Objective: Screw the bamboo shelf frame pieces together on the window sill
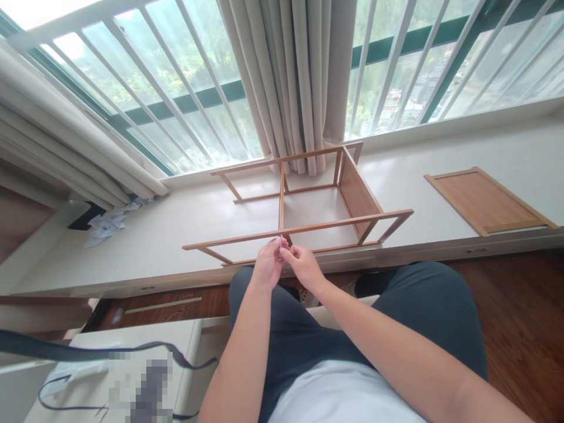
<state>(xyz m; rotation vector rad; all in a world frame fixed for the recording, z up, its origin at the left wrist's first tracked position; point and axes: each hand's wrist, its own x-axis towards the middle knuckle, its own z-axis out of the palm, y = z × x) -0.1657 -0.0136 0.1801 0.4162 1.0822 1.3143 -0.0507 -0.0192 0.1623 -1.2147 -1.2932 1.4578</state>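
A partly built wooden shelf frame (308, 194) lies on its side on the pale window ledge (176, 235). My left hand (267, 264) and my right hand (304, 265) meet just in front of the frame's near rail. Between their fingertips is a small, thin metal part (280, 242); what it is I cannot make out. Both hands pinch at it, close to where the near rail meets the middle upright. My knees in dark trousers are below the hands.
A loose wooden panel (487, 201) lies flat on the ledge at the right. Crumpled plastic bags (110, 222) sit at the ledge's left end. Grey curtains (291, 76) hang behind the frame. A dark strap (88, 352) crosses a white surface at lower left.
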